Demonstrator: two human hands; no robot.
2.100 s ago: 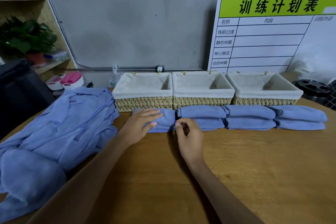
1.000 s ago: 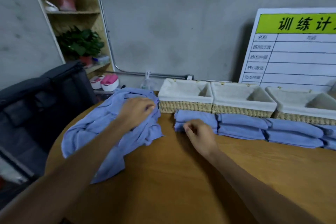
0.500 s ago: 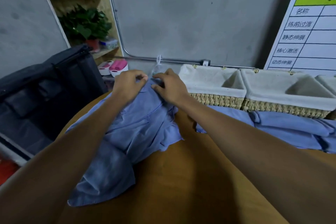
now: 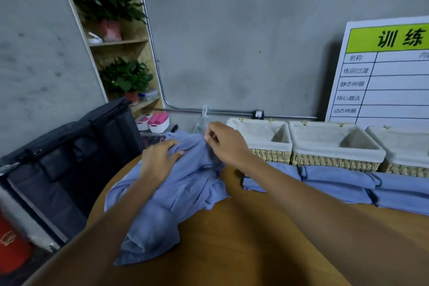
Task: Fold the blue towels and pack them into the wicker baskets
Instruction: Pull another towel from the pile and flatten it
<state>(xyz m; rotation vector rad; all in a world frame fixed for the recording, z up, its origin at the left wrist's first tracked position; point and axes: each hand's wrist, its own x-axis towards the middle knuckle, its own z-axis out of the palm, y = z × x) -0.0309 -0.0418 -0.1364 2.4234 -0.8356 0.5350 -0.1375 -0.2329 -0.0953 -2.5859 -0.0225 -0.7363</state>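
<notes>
A heap of unfolded blue towels (image 4: 176,195) lies on the left of the round wooden table (image 4: 232,251). My left hand (image 4: 157,160) rests on top of the heap with fingers spread flat. My right hand (image 4: 226,144) pinches the far edge of the top towel and lifts it a little. Folded blue towels (image 4: 336,183) lie in a row in front of three wicker baskets (image 4: 271,155) with white liners, all of them holding nothing.
A black bag (image 4: 69,162) stands left of the table. Behind the heap are pink and white tubs (image 4: 155,122) and a clear plastic bag (image 4: 202,123). A white schedule board (image 4: 385,76) leans on the wall. A shelf holds potted plants (image 4: 125,76).
Both hands left the folded towel in front of the left basket and went to the unfolded heap. My right hand now pinches the top towel's far edge and my left hand lies flat.
</notes>
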